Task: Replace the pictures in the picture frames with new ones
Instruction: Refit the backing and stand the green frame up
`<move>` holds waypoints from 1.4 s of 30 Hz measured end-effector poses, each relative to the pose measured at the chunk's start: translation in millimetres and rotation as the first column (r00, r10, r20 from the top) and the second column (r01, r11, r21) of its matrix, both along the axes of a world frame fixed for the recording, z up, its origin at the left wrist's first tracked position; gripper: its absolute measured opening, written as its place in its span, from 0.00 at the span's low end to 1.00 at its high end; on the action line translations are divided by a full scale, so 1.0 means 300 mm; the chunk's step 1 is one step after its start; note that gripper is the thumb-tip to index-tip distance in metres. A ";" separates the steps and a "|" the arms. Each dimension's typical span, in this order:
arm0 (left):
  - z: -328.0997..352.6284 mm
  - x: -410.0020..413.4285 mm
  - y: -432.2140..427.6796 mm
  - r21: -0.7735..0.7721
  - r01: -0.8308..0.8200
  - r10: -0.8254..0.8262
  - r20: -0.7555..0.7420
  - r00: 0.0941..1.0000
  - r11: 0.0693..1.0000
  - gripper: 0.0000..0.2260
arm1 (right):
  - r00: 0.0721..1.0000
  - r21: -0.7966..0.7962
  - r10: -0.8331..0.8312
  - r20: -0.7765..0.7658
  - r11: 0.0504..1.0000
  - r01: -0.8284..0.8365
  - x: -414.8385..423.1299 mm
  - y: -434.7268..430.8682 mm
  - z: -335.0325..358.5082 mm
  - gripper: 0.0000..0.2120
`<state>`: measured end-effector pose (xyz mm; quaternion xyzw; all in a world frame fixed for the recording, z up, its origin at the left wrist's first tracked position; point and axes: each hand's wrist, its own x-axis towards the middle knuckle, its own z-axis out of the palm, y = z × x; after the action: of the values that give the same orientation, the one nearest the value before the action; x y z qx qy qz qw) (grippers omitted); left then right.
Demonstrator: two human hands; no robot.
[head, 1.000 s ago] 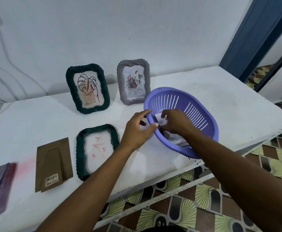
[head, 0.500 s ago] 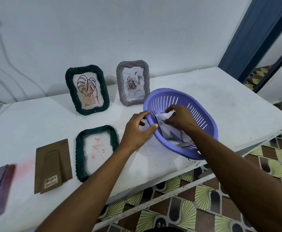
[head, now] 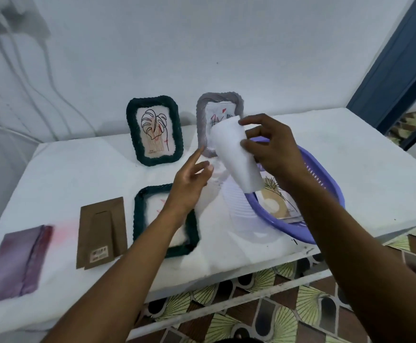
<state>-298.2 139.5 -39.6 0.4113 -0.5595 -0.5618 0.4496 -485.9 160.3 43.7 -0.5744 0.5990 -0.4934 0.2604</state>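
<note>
My right hand pinches a white paper picture by its upper edge and holds it in the air, above the purple basket. My left hand hovers open just left of the paper, fingers loosely spread. Under my left wrist a dark green frame lies flat on the white table, with a faint red-marked sheet in it. A second green frame with a leaf drawing and a grey frame stand against the wall. More pictures lie in the basket.
A brown cardboard frame back lies left of the flat frame. Further left sits a purple cloth. The table's front edge runs just below my forearms, over a patterned floor. A blue door frame rises at the right.
My right hand has lifted the white paper up out of the basket. My left hand has let go of the basket rim and risen slightly, open beside the paper.
</note>
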 end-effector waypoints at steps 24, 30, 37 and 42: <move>-0.171 0.439 0.047 -0.360 0.110 0.298 0.879 0.373 0.926 0.22 | 0.768 0.057 0.156 -0.621 0.986 -0.154 0.320 -0.018 -0.497 0.13; -0.201 0.469 0.025 -0.317 0.186 0.261 0.925 0.276 0.930 0.30 | 0.769 0.036 0.145 -0.623 0.987 -0.157 0.294 -0.014 -0.528 0.19; -0.226 0.469 0.022 -0.323 0.159 0.264 0.914 0.308 0.933 0.28 | 0.801 0.073 0.182 -0.570 0.982 -0.172 0.286 -0.028 -0.542 0.20; -0.232 0.466 0.017 -0.321 0.153 0.265 0.915 0.303 0.935 0.27 | 0.819 0.086 0.196 -0.539 0.980 -0.178 0.281 -0.039 -0.542 0.19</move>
<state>-158.4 144.7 -109.1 0.5952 -0.7904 -0.0850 0.1175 -401.6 148.5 -119.0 -0.7425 0.5968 -0.2723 0.1358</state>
